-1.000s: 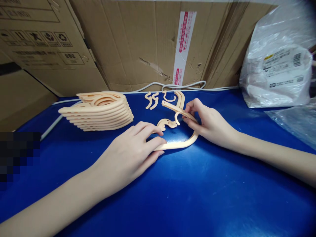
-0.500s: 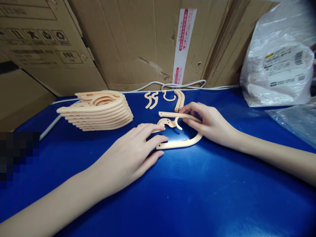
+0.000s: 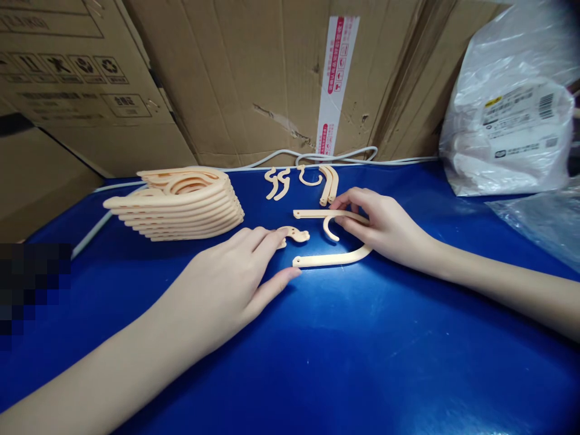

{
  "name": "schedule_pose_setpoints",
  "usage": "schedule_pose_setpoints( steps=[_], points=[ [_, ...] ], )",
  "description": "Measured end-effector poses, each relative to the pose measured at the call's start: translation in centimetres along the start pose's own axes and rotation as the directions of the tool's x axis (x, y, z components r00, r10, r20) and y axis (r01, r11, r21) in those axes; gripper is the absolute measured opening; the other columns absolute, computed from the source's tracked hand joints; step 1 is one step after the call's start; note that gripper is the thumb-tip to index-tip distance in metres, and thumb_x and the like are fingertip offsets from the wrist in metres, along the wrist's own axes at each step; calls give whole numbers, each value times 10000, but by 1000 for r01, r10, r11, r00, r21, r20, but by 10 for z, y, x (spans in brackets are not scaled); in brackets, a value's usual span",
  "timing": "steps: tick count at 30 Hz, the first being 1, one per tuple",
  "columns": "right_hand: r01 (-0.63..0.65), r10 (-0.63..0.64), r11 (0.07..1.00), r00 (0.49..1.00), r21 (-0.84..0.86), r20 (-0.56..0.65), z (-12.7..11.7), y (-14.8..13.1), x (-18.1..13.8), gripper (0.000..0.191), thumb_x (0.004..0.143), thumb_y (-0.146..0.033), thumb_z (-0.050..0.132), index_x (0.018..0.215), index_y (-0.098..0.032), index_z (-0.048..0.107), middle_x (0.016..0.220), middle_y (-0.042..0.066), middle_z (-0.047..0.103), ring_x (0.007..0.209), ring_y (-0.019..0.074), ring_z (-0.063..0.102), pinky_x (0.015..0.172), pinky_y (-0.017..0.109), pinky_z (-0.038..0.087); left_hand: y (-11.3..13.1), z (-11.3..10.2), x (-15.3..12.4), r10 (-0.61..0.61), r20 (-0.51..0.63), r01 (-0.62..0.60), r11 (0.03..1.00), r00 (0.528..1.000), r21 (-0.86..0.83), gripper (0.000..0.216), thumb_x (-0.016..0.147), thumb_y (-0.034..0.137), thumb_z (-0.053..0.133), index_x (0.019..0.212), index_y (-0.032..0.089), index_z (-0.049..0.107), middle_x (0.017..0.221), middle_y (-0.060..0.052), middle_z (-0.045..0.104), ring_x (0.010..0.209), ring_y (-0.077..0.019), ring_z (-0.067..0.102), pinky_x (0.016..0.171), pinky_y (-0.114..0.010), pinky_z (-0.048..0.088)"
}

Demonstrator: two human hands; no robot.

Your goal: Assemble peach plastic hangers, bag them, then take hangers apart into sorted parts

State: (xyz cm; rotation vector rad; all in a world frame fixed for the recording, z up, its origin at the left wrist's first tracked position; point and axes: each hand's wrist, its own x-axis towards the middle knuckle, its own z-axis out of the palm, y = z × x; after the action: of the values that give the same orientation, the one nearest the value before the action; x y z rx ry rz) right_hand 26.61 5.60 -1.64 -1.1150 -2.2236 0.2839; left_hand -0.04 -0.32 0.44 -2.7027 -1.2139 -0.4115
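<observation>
On the blue surface (image 3: 399, 362), whose near edge is falling outside the view, the right hand (image 3: 392, 226) is closing thumb and fingertips around a pale upper strip (image 3: 312, 214). A lower strip (image 3: 333, 259) is running back under the same hand; the palm is covering the bend, so I cannot tell whether the two are one piece. A curved hook (image 3: 329, 229) is hanging by the right fingertips, its upper end being partly hidden there.

The left hand (image 3: 226, 275) is lying half open, thumb well apart from the fingers and ending just beside the lower strip's holed tip. Its fingers are covering part of a small wavy piece (image 3: 298, 234); whether they are gripping it or only touching it, I cannot tell.

Toward the far edge, two S-shaped pieces (image 3: 283, 181), a loose hook (image 3: 312, 180) and a pair of curved strips (image 3: 330, 185) are lying. Nearer the far left corner, a stack of frames (image 3: 194, 211) is sitting, its inner layers being hard to make out. A plastic bag (image 3: 507, 121) is standing toward the far right corner, its contents blurring through the film.
</observation>
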Motion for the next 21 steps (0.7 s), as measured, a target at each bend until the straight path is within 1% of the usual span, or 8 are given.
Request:
schedule_pose_setpoints(
  steps=[3, 6, 7, 9, 12, 16, 19, 21],
  points=[
    [-4, 5, 1000, 999, -26, 33, -1, -1, 0, 138, 858, -138, 582, 977, -152, 652, 966, 72, 703, 857, 215, 619, 734, 334, 444, 1, -4, -1, -1, -29, 6, 987, 1000, 160, 344, 1018, 329, 481, 1197, 110, 677, 979, -95, 721, 786, -267, 717, 511, -336, 497],
    [-12, 15, 999, 998, -48, 54, -2, -2, 1, 126, 871, -149, 578, 968, -142, 659, 962, 85, 690, 840, 211, 612, 731, 335, 444, 1, -5, -1, 12, -33, -3, 968, 999, 251, 237, 958, 255, 571, 1086, 127, 723, 882, -73, 671, 702, -246, 683, 404, -306, 353],
    [-12, 15, 999, 998, -52, 56, -2, -2, 1, 126, 875, -154, 580, 968, -140, 664, 961, 88, 688, 835, 210, 610, 730, 336, 444, 1, -6, -1, 16, -34, -7, 964, 999, 266, 213, 952, 246, 578, 1045, 136, 735, 853, -68, 651, 688, -240, 673, 394, -301, 320],
    [-9, 13, 998, 998, -59, 61, -2, -2, 2, 128, 883, -165, 586, 969, -136, 676, 962, 93, 686, 828, 209, 608, 730, 338, 445, -1, -5, -1, 24, -33, -14, 961, 999, 278, 193, 947, 229, 579, 990, 145, 747, 819, -62, 623, 695, -237, 666, 401, -294, 305],
    [-7, 12, 997, 997, -75, 71, -2, -1, 2, 138, 896, -180, 593, 974, -137, 698, 975, 97, 688, 815, 206, 605, 724, 340, 448, -3, -4, -1, 30, -40, -18, 960, 999, 279, 191, 945, 211, 579, 991, 139, 750, 832, -63, 623, 739, -241, 672, 445, -295, 354],
    [22, -17, 993, 999, -115, 51, -2, 0, 1, 148, 918, -199, 601, 982, -129, 715, 974, 105, 694, 819, 213, 612, 725, 346, 457, -4, -3, 0, 45, -39, -32, 959, 998, 280, 193, 945, 204, 582, 1005, 135, 752, 839, -60, 625, 767, -246, 669, 471, -307, 370],
    [115, -115, 975, 993, -189, 11, -3, -6, -1, 191, 952, -213, 578, 1035, -125, 726, 1012, 119, 691, 885, 237, 618, 761, 368, 461, -4, -4, 0, 52, -54, -35, 958, 997, 284, 194, 945, 193, 581, 995, 127, 756, 824, -58, 622, 738, -242, 658, 473, -316, 364],
    [216, -217, 946, 976, -242, 23, -4, -15, -3, 225, 987, -245, 553, 1060, -139, 738, 1025, 118, 681, 909, 241, 611, 780, 378, 451, -4, -4, 0, 65, -65, -44, 957, 996, 287, 202, 948, 184, 570, 983, 122, 760, 809, -57, 618, 716, -240, 649, 471, -321, 358]
  ],
)
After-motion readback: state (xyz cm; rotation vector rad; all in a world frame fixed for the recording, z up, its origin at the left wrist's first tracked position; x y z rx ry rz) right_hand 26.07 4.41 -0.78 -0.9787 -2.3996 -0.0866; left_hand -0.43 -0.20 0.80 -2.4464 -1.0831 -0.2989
